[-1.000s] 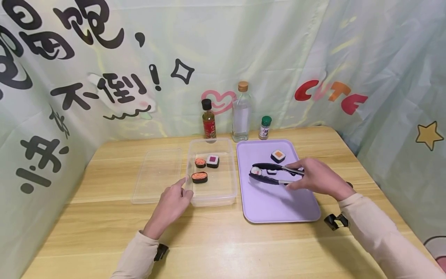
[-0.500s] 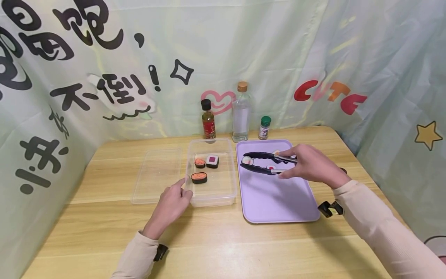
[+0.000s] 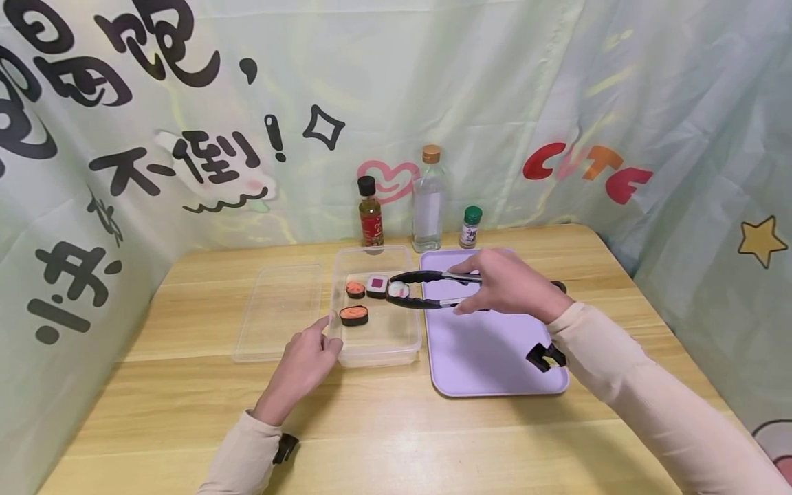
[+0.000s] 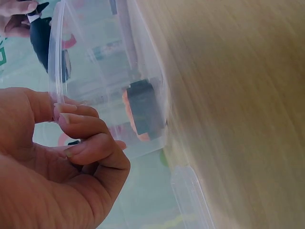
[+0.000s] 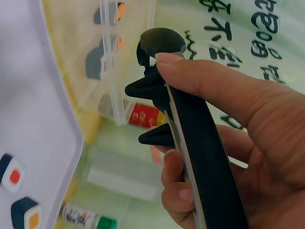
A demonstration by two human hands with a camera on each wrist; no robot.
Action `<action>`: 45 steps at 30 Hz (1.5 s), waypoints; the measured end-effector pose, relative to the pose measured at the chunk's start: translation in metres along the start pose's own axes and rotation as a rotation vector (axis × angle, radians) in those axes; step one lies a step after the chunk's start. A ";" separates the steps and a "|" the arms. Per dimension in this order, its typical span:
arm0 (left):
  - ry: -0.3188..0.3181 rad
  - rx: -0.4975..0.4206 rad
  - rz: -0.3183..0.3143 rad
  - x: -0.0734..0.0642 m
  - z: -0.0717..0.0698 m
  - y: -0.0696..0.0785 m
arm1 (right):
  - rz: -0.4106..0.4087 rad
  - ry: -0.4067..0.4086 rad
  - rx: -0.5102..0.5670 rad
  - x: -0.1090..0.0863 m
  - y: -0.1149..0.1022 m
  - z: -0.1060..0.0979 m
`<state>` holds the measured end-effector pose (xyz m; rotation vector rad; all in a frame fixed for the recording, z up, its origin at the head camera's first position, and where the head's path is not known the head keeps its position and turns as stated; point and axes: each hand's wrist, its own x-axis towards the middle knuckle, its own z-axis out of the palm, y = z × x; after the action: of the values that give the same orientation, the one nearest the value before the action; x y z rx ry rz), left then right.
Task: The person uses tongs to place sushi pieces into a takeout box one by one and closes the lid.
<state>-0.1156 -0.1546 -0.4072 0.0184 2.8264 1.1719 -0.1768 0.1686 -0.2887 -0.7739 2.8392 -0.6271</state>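
Note:
My right hand point(image 3: 507, 285) grips black-tipped metal tongs point(image 3: 423, 277), whose tips pinch a round white sushi roll point(image 3: 399, 290). In the head view this roll overlaps the right part of a clear plastic container point(image 3: 374, 357). Inside the container lie two orange-topped sushi pieces point(image 3: 355, 315) and a square sushi roll point(image 3: 377, 284) with a purple centre. My left hand point(image 3: 306, 364) pinches the container's near left rim between thumb and fingers. On the lilac tray point(image 3: 489, 357), the right wrist view shows a red-centred sushi roll point(image 5: 13, 175) and an orange-centred one point(image 5: 27, 214).
A clear lid point(image 3: 278, 313) lies flat left of the container. Along the back stand a red-labelled sauce bottle point(image 3: 372, 223), a tall clear bottle point(image 3: 428, 206) and a green-capped shaker point(image 3: 470, 228). Behind the wooden table point(image 3: 371, 440) hangs a printed curtain point(image 3: 346, 62).
My right hand has moved left with the tongs, bringing the round sushi roll from over the tray to the container. My left hand has stayed at the rim.

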 end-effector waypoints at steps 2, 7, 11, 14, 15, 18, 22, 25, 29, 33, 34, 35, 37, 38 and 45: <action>-0.002 -0.001 -0.001 0.000 0.000 0.000 | -0.018 -0.013 -0.011 0.005 -0.005 0.004; -0.003 0.002 -0.001 0.000 0.000 0.000 | -0.042 -0.062 -0.004 0.016 -0.017 0.013; -0.003 -0.002 0.000 0.000 0.000 0.001 | -0.065 -0.096 -0.009 0.023 -0.028 0.019; -0.004 -0.005 -0.003 0.000 -0.001 0.001 | -0.073 -0.126 -0.024 0.028 -0.034 0.023; -0.005 -0.005 -0.006 0.000 -0.001 0.001 | -0.073 -0.137 -0.026 0.029 -0.036 0.025; -0.005 -0.002 -0.010 0.000 -0.001 0.001 | -0.077 -0.164 -0.046 0.033 -0.040 0.030; -0.007 0.005 -0.017 0.000 -0.001 0.001 | -0.075 -0.196 -0.053 0.037 -0.044 0.037; -0.010 0.005 -0.023 -0.001 -0.002 0.001 | -0.081 -0.213 -0.066 0.040 -0.047 0.042; -0.010 0.004 -0.020 -0.001 -0.001 0.001 | -0.089 -0.215 -0.104 0.044 -0.050 0.044; -0.008 0.008 -0.011 -0.001 -0.001 0.001 | -0.094 -0.221 -0.133 0.047 -0.052 0.043; -0.009 0.009 -0.010 -0.001 -0.001 0.001 | -0.096 -0.225 -0.137 0.048 -0.053 0.043; -0.010 0.009 -0.009 -0.001 -0.001 0.001 | -0.097 -0.228 -0.140 0.048 -0.053 0.043; -0.011 0.008 -0.010 -0.001 -0.001 0.001 | -0.098 -0.235 -0.144 0.049 -0.055 0.043; -0.010 0.007 -0.011 -0.001 -0.001 0.001 | -0.092 -0.239 -0.143 0.050 -0.055 0.043; -0.009 0.013 -0.005 0.000 0.000 0.001 | -0.082 -0.256 -0.144 0.051 -0.058 0.042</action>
<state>-0.1156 -0.1541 -0.4062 0.0176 2.8248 1.1492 -0.1847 0.0823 -0.3028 -0.9251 2.6488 -0.3083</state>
